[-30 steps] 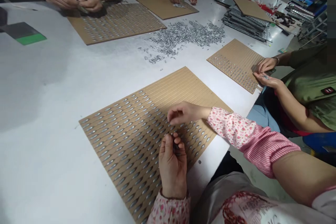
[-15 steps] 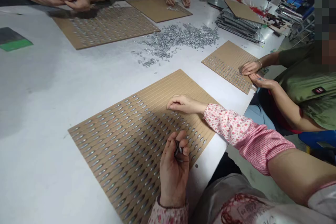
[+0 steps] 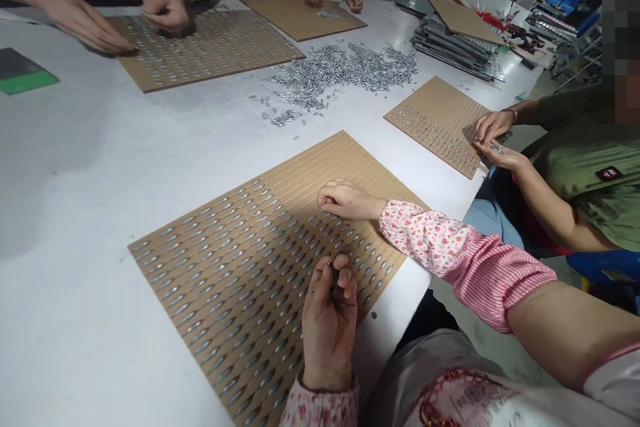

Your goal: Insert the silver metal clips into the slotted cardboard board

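A brown board point(image 3: 360, 153) with narrow parallel grooves lies on the table before me. Rows of small silver, pointed-oval metal pieces point(image 3: 213, 297) sit along the grooves over much of it. My left hand point(image 3: 331, 320), palm up over the board's near side, has its fingers curled round a few dark metal pieces point(image 3: 334, 277). Farther along the board, my right hand point(image 3: 347, 199) rests with thumb and fingers drawn together at the end of the filled rows. Whatever its fingertips may hold is hidden.
A loose heap of the same pieces point(image 3: 345, 70) lies beyond my board on the white table point(image 3: 90, 193). Co-workers' hands are over similar boards at upper left point(image 3: 215, 47), at the back point(image 3: 295, 17) and at right point(image 3: 435, 117). A stack of metal sheets point(image 3: 453, 47) stands behind.
My left fingers have closed slightly over the pieces. My right hand has barely shifted. At upper left a co-worker's hands have parted, one lowering to the board's edge.
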The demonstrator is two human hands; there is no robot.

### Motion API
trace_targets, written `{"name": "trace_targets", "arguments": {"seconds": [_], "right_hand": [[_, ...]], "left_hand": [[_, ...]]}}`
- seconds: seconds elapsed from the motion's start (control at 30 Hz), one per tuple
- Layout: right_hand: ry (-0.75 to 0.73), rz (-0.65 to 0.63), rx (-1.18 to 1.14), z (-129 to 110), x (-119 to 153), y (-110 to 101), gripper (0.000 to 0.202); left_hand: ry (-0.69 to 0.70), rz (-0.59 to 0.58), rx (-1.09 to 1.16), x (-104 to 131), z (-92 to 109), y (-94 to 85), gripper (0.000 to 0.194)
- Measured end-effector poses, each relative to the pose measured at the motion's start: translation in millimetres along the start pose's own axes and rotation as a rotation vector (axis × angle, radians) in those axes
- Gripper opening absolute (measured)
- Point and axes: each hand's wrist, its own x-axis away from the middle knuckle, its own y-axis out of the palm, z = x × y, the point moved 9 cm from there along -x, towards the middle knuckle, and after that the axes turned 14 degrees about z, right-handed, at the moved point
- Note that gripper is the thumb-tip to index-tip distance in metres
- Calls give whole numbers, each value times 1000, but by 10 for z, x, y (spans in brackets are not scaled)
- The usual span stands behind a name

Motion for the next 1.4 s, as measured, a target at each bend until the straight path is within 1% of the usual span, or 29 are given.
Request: {"name": "trace_targets", "arguments": {"seconds": [0.07, 0.1, 0.13, 0.2, 0.23, 0.3, 0.4, 0.43, 0.47, 0.5, 0.6, 0.67, 0.77, 0.87, 0.93, 1.1, 1.17, 1.2, 1.3, 1.37, 1.4], "right_hand": [[74, 8, -112, -39, 53, -58, 7], [109, -24, -214, -88, 98, -66, 10], [131, -84, -336, -169, 156, -58, 14], [124, -245, -568, -405, 296, -39, 20], [105, -312, -645, -527, 363, -46, 22], [64, -381, -709, -707, 456, -79, 22], [34, -403, -694, -801, 476, -76, 18], [37, -391, -675, -781, 444, -60, 18], [49, -355, -643, -727, 388, -45, 18], [68, -290, -594, -643, 308, -40, 19], [121, -31, -359, -331, 48, -66, 19], [139, 58, -208, -186, -61, -36, 20], [168, 69, -75, -88, -112, 74, 21], [183, 72, 12, -75, -90, 137, 22], [182, 85, 60, -72, -74, 152, 21], [161, 134, 68, -62, -66, 117, 18], [120, 123, -8, -137, -46, 72, 19], [76, 95, -71, -216, -24, 51, 20], [-132, -78, -249, -576, 130, 7, 20], [-255, -192, -273, -786, 278, -13, 21], [-291, -236, -271, -853, 343, -15, 21]], "left_hand": [[43, 9, -5, -13, 38, -16, 11], [70, 14, -6, -18, 63, -25, 15], [92, 18, -8, -22, 82, -33, 17], [108, 21, -6, -32, 93, -44, 19], [108, 19, -5, -35, 90, -45, 17], [113, 12, -6, -37, 87, -41, 14], [131, 19, -1, -27, 107, -34, 8], [127, 36, 4, -25, 112, -42, 4], [110, 59, 8, -24, 109, -55, 7], [88, 90, 10, -24, 104, -75, 14], [9, 170, -2, -18, 75, -137, 30], [-30, 174, -1, -14, 62, -149, 34], [-51, 156, 20, -16, 60, -149, 35], [-57, 177, 44, -20, 64, -157, 33], [-65, 181, 55, -14, 62, -144, 33], [-42, 107, 89, 26, 104, -49, 35], [-29, 101, 99, 37, 123, -40, 36], [-24, 95, 101, 41, 128, -33, 37], [1, 66, 109, 43, 145, -10, 38], [29, 67, 122, 36, 153, -15, 36], [41, 75, 125, 33, 154, -23, 35]]}}
